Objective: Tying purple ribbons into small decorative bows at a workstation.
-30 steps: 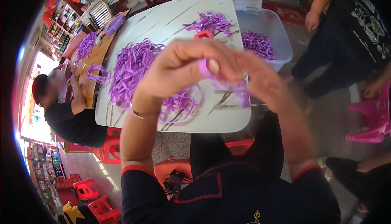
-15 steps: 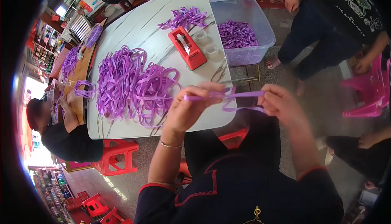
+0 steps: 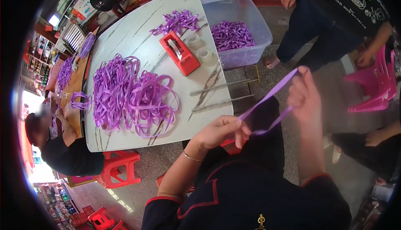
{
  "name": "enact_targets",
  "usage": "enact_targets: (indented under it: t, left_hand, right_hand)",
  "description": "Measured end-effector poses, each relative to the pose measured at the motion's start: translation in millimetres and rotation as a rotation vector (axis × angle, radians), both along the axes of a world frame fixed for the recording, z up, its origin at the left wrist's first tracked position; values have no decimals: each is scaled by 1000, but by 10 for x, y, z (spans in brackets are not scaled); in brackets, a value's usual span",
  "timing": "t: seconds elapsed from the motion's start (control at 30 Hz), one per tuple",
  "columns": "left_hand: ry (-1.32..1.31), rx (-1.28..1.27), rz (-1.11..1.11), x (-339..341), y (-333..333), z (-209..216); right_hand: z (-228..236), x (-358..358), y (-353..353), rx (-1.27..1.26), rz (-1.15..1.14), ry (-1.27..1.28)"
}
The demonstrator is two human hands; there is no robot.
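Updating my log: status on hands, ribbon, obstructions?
Left hand, right hand: gripping purple ribbon. Ribbon spans between them, lower strand sagging. Metal rods nearby; nothing visibly blocking.

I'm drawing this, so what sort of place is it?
Probably a small shop, doubling as a workspace: packed shelves at lower left, plus a purple ribbon pile and red tape dispenser on the table.
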State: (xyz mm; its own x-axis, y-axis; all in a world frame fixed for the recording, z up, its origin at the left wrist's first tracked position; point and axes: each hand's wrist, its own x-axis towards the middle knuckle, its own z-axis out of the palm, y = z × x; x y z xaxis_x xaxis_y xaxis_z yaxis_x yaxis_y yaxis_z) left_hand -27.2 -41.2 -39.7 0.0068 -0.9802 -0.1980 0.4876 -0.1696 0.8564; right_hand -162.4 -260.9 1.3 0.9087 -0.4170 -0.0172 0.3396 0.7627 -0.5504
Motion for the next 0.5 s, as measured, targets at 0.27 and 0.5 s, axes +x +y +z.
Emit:
enact_targets:
  t: [0.27, 0.5]
  left_hand:
    - [518, -203, 136, -207, -253, -117]
    - [701, -170, 234, -464, -434, -14]
  right_hand:
    - [-437, -188, 21, -1596, -700, 762]
    - [-91, -123, 829, -1603, -382, 390]
